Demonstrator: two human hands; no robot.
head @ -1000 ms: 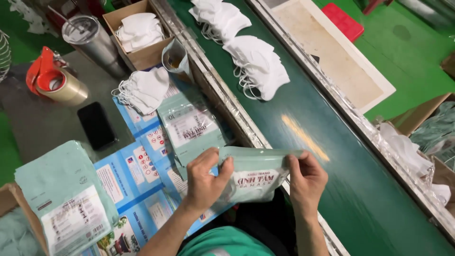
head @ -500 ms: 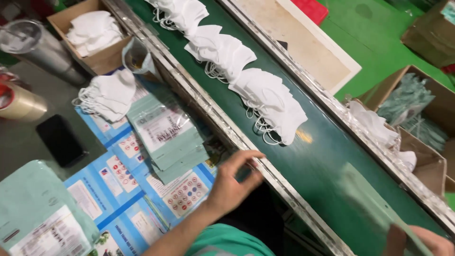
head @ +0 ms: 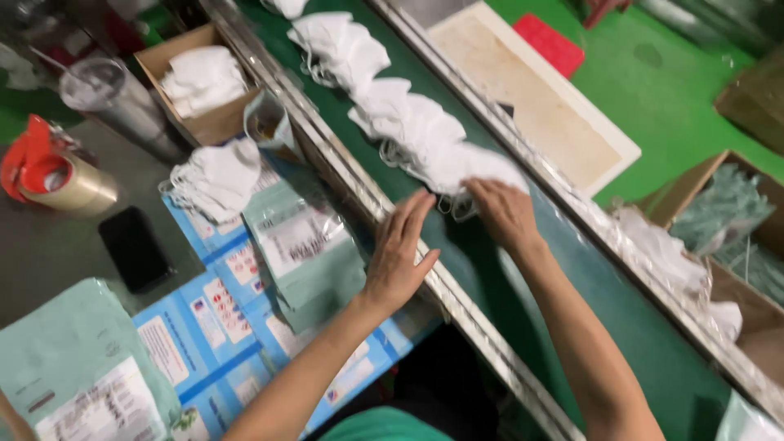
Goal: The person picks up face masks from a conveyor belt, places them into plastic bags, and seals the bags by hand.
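right hand (head: pixel 506 214) pinching near end of white cloth face mask stack (head: pixel 408 131) on dark green conveyor belt (head: pixel 572 310) | left hand (head: pixel 400 249) spread flat on belt's near rail | i'd gather loops before lifting

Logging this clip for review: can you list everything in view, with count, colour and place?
face masks: a row of several, white, on the belt
conveyor belt: one, dark green, running diagonally
cardboard box: one, brown, holding white masks, upper left
mask pile: one, white, on the table
pouches: a stack, pale green, beside the belt
large pouch stack: pale green, lower left
leaflets: several, blue, under the pouches
phone: one, black, on the table
tape roll: one, tan, far left
metal cup: one, silver
tray: one, cream, beyond the belt
left hand: open, over the belt rail
right hand: on the nearest mask
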